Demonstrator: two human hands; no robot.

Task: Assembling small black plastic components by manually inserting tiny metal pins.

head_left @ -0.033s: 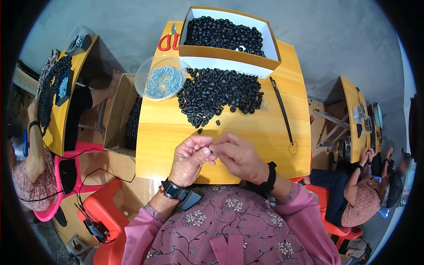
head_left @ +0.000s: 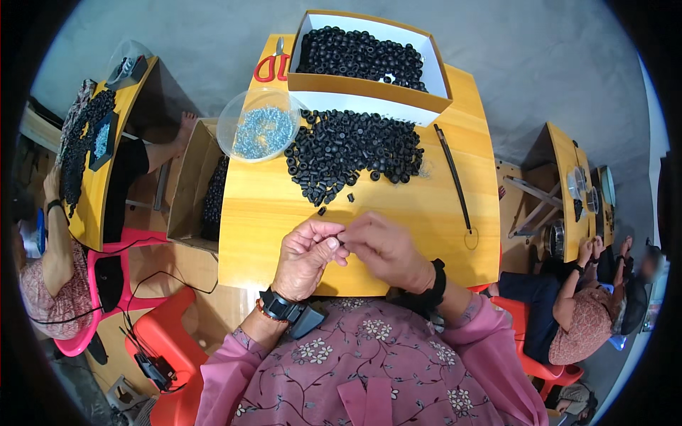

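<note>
Above the near edge of the yellow table (head_left: 270, 248), my left hand (head_left: 307, 257) pinches a small dark piece (head_left: 338, 242) between thumb and fingers. Close against it, my right hand (head_left: 383, 248) has its fingers curled in a pinch, slightly smeared by motion. Whatever its fingertips hold is too small to make out. Beyond both hands spreads a heap of small black rubber-like caps (head_left: 352, 149), with a few loose ones nearest me. To the left of the heap stands a clear round tub (head_left: 238, 142) of small, shiny, pale blue-silver parts (head_left: 263, 133).
An open box (head_left: 369, 86) of round black pieces stands at the back. Red-handled scissors (head_left: 271, 65) lie left of it, a thin black rod (head_left: 453, 177) at right. A cardboard carton (head_left: 186, 177) adjoins the table's left side. Other people sit at tables on both sides.
My right hand has shifted very slightly, and its fingers are more blurred. The left hand keeps its pinch in the same place.
</note>
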